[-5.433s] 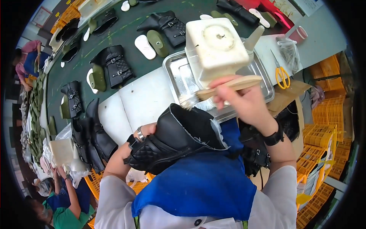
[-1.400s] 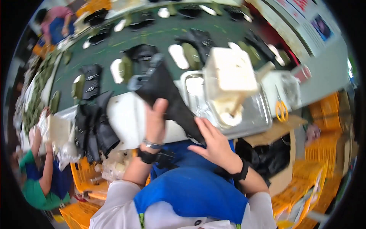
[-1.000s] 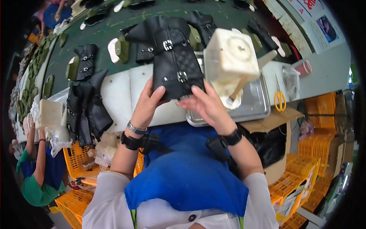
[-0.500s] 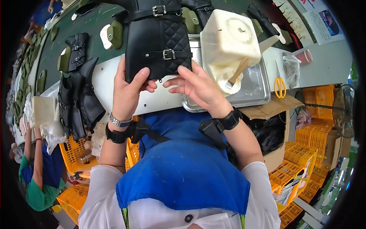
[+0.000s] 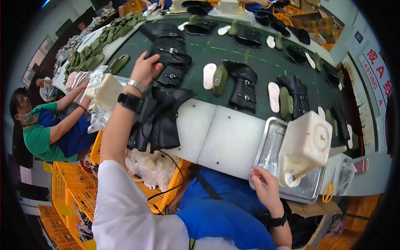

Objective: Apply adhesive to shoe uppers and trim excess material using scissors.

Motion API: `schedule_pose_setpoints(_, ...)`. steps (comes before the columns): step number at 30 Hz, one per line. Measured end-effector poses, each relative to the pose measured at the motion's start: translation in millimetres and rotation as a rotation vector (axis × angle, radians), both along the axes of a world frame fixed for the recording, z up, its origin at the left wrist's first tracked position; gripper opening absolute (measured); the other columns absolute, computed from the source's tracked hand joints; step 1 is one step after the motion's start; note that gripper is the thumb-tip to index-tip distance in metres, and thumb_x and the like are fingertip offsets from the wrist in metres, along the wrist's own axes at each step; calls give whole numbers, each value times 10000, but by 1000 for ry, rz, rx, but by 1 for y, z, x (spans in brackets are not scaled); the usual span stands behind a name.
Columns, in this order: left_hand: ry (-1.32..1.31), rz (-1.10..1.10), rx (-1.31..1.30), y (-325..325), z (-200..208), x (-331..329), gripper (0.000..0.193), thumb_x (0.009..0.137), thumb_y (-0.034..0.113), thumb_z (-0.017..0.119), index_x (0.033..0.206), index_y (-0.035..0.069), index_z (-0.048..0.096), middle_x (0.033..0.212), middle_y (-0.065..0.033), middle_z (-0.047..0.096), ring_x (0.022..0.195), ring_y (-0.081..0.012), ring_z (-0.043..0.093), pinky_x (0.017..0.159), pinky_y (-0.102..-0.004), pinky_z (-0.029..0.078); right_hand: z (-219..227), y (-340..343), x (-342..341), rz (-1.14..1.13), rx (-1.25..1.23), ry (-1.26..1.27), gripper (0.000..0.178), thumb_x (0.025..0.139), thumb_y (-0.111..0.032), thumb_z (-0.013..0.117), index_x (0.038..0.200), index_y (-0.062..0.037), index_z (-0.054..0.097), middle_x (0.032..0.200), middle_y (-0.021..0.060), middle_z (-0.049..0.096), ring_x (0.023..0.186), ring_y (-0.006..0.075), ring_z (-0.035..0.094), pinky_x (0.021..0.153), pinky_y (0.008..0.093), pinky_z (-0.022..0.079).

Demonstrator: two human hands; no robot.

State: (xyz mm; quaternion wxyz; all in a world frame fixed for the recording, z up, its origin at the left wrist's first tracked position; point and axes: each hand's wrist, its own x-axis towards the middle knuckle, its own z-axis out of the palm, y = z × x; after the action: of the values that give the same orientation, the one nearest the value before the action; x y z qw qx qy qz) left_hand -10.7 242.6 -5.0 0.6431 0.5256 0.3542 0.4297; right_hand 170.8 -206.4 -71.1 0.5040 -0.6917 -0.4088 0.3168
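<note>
My left hand (image 5: 146, 71) reaches far out over the green work surface, fingers bent against the side of a black buckled boot (image 5: 170, 45). Part of that grip is hidden. Another dark buckled piece (image 5: 171, 75) lies just below this boot, with a bit of olive showing beside my fingers. Near the front edge of the table, my right hand (image 5: 266, 188) hovers by the corner of a metal tray (image 5: 260, 156), fingers loosely curled and apart, holding nothing. In the tray stands a whitish plastic container (image 5: 308, 137) with a brush (image 5: 301, 173) at its opening.
Several black boots (image 5: 160, 121) stand bunched at the table's left front. Boots, olive shoe lasts (image 5: 219, 81) and white insoles (image 5: 209, 75) lie across the green surface. Yellow-handled scissors (image 5: 328, 191) are right of the tray. A co-worker (image 5: 54, 129) works at left; orange crates (image 5: 79, 183) stand below.
My view has swung left and up. The black boot shaft both hands held in front of me is gone from there; my left hand has stretched far left, my right has dropped beside the tray.
</note>
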Motion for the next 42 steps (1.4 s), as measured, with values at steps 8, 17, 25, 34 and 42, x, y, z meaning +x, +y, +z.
schedule_pose_setpoints(8,42,231,-199,173,-46,-52,593,813,4,535,1308,80,218,768,-80,566,531,-165,563,420,-251,471,-4,13,-6,73,-68,-179,181,787,-27,608,964,13,611,745,117,631,653,180,622,607,260,481)
schedule_pose_setpoints(17,44,689,-172,242,-87,-115,596,763,201,666,1250,31,366,990,-153,541,751,-244,588,603,-326,549,7,37,-15,96,-281,-106,242,874,-120,558,1076,11,587,881,134,652,818,163,621,718,266,477)
schedule_pose_setpoints(25,64,110,-23,118,-8,-31,364,818,129,596,1161,63,494,872,-2,543,788,-106,526,650,-240,440,20,25,-16,60,-203,-191,232,874,-120,557,1074,-8,593,907,135,652,835,201,625,730,280,478)
schedule_pose_setpoints(34,247,-1254,467,-210,-2,72,431,858,143,585,1263,74,456,992,-63,600,941,-126,554,858,-290,451,51,-21,2,-189,229,-190,155,833,-47,564,958,27,618,772,107,652,703,163,633,656,257,491)
schedule_pose_setpoints(42,1,-1912,592,-445,-71,137,472,825,216,595,1224,10,453,916,-115,593,862,-237,584,770,-332,462,42,-158,3,-840,151,-216,147,833,-30,534,695,6,569,615,43,580,548,90,537,516,222,434)
